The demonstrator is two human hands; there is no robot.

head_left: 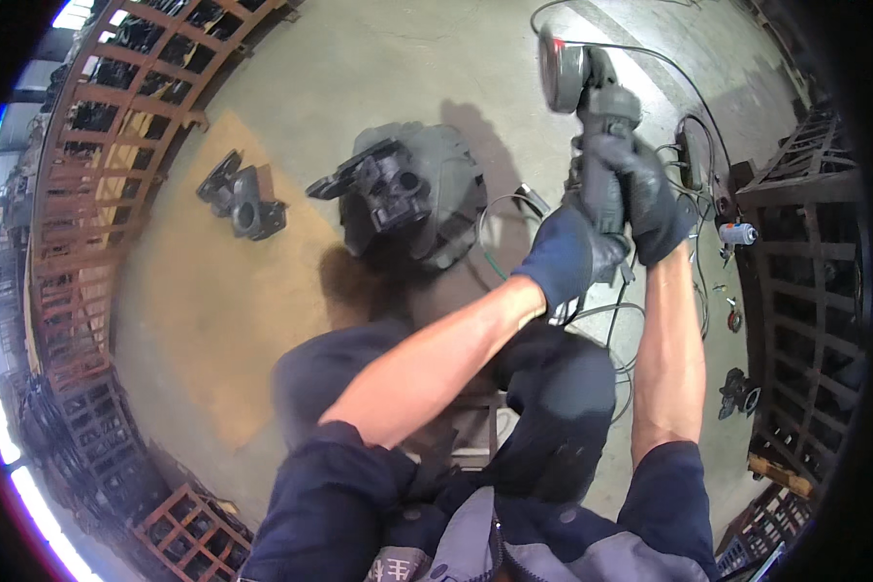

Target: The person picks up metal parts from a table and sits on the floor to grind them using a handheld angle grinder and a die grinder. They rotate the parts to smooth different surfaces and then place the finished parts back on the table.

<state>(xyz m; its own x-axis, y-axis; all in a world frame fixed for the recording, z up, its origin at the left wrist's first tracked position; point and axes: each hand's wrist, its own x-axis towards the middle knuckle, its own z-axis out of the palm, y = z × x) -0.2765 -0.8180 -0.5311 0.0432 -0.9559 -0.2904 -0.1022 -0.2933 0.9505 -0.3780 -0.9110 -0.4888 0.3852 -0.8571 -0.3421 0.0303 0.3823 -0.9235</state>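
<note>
An angle grinder [606,179] is held up in front of me on the right, its round disc and guard [563,73] at the far end. My left hand [572,254], in a dark work glove, wraps the rear of its body. My right hand [650,194], gloved too, grips it nearer the head. The disc looks blurred. To the left, a dark metal casting [388,184] with round openings rests on a black round stand [451,184], apart from the grinder. Another similar casting [242,199] lies on the floor further left.
Cables [616,308] loop over the floor beneath and beside the grinder. A spray can [738,234] and a small dark part [738,393] lie at the right. Brown metal cage racks [78,228] line the left side, and a dark cage [805,252] stands close on the right.
</note>
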